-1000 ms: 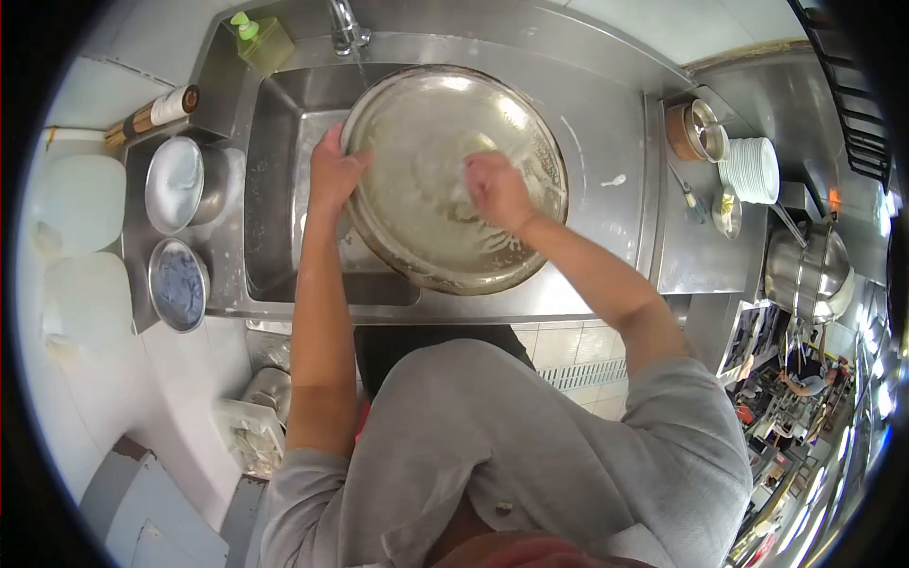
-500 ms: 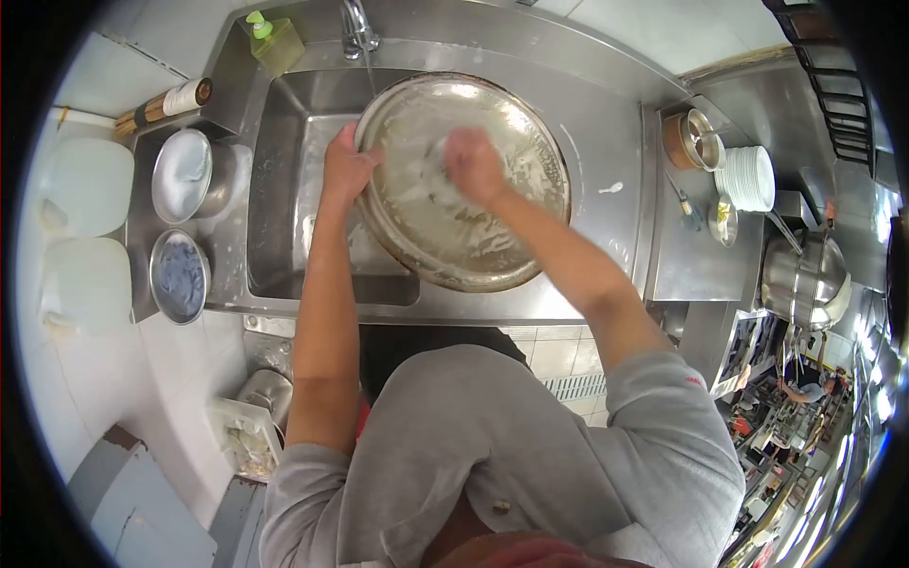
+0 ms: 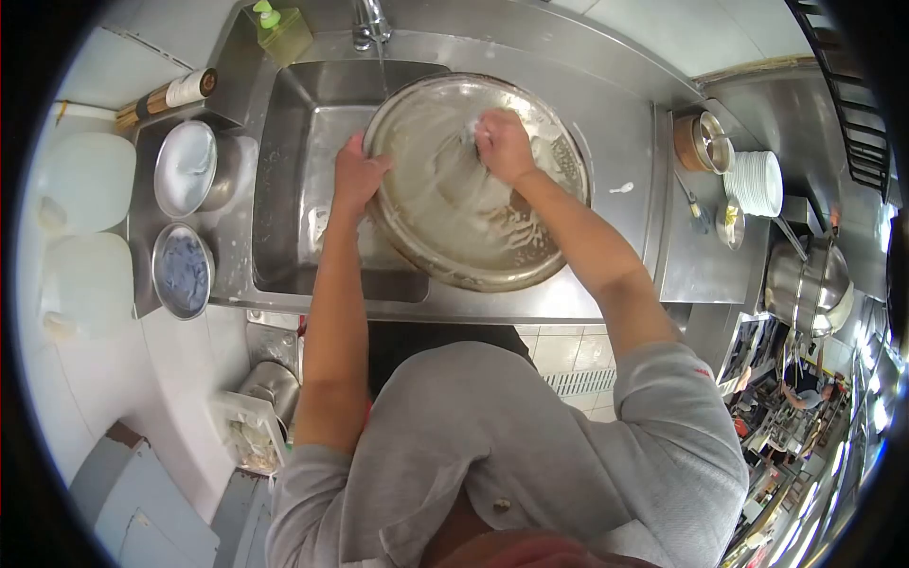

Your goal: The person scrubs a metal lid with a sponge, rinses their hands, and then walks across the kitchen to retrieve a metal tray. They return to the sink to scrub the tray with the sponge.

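Observation:
A large round steel pan point(image 3: 445, 227), smeared with soapy foam, rests tilted over the steel sink point(image 3: 284, 189). My left hand point(image 3: 358, 175) grips the pan's left rim. My right hand point(image 3: 504, 144) presses a small white scrubbing pad point(image 3: 471, 126) against the pan's inner surface near its far edge. A thin stream of water runs from the tap point(image 3: 369, 24) just above the pan.
A soap bottle point(image 3: 281, 28) stands left of the tap. Two round metal containers point(image 3: 185, 170), point(image 3: 183, 270) sit left of the sink, beside white jugs point(image 3: 80, 180). Stacked white plates point(image 3: 755, 180), a pot point(image 3: 701, 142) and steel pots point(image 3: 805, 275) stand to the right.
My right hand has moved with the pad from the pan's middle up to its far edge. The left hand stays on the left rim.

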Motion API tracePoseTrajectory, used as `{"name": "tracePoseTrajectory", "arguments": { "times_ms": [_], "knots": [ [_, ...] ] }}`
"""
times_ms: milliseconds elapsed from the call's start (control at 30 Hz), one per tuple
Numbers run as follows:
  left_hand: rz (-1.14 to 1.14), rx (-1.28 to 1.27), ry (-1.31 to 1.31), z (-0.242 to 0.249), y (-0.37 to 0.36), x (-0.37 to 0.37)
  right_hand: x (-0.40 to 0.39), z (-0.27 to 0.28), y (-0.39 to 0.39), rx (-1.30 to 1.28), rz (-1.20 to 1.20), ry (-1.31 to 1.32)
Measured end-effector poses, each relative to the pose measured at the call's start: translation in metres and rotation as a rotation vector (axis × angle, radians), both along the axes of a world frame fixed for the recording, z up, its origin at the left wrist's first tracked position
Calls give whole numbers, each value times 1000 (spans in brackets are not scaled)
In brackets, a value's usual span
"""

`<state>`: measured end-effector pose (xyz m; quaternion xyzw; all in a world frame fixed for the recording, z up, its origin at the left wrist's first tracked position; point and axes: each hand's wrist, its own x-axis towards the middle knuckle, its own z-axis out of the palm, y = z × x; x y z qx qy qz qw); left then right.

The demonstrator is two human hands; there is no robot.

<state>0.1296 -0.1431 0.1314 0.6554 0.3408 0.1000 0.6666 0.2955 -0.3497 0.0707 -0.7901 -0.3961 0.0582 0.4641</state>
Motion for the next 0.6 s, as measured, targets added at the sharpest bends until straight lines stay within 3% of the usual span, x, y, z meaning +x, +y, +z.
{"name": "tracePoseTrajectory", "arguments": {
  "times_ms": [33, 167, 300, 400, 500, 533, 600],
  "knots": [
    [-3, -7, -9, 6, -1, 5, 7, 13, 5, -90, -91, -231],
    [-34, 38, 42, 17, 1, 8, -31, 36, 6, -10, 230, -195],
    [-40, 52, 55, 8, 8, 15, 10, 24, 16, -107, -6, -253],
    [-62, 9, 15, -5, 13, 19, -67, 66, -4, -3, 183, -85],
    [-72, 19, 27, -2, 13, 19, -42, 59, 5, 33, 270, -227],
    [-77, 32, 41, 1, 11, 20, -10, 28, 14, -112, 206, -237],
    [-44, 55, 45, 0, 8, 19, 9, 22, 35, -78, 0, -251]
  ]
}}
